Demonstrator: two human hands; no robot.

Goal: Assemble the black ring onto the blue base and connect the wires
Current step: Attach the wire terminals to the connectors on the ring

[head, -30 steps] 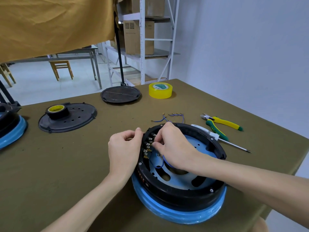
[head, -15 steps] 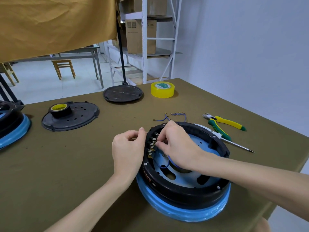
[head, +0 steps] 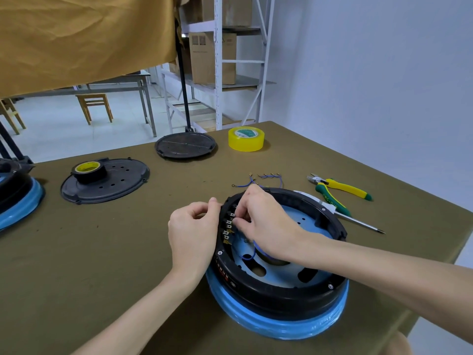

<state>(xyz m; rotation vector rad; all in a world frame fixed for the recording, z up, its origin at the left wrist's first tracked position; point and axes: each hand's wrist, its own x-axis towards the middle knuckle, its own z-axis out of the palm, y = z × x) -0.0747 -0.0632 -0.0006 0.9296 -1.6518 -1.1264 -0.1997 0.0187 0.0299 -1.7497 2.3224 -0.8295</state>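
Your left hand (head: 193, 230) still grips the outer left rim of the black ring (head: 268, 290), seated on the blue base (head: 281, 324) near the surface's front edge, while your right hand (head: 263, 221) keeps pinching a blue wire (head: 247, 257) at the terminals (head: 228, 228), barely shifted, so connection continues.

olive table (head: 107, 265), tape (head: 246, 139), pliers (head: 340, 188), screwdriver (head: 358, 221)

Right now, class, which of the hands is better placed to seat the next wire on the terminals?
The right hand: its fingertips already pinch at the terminals inside the black ring. The left hand only grips the ring's outer edge.
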